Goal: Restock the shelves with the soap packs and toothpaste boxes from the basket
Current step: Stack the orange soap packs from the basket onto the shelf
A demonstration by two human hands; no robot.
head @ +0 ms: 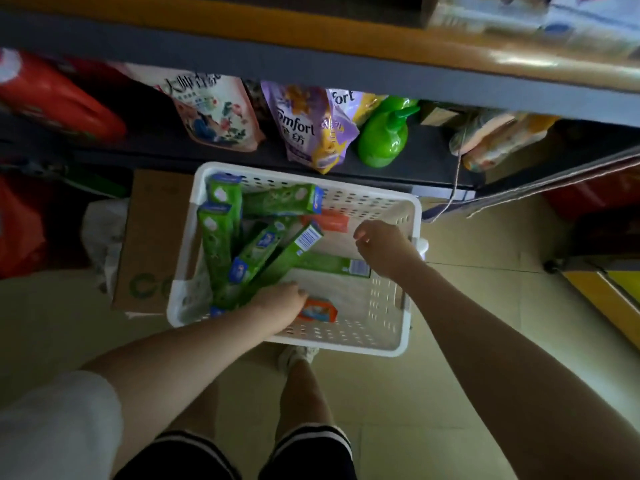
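Down in the white basket point(408, 216), the left hand point(280, 303) curls onto an orange soap pack point(320, 311) just beside its fingers. Beyond it lie green toothpaste boxes point(263, 251). Farther right, the right hand point(384, 247) hovers, fingers loosely curled, holding nothing.

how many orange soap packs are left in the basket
2 visible: one soap pack at the basket's near side by the left hand, another at the far side beyond the right hand. Toothpaste boxes may hide more.
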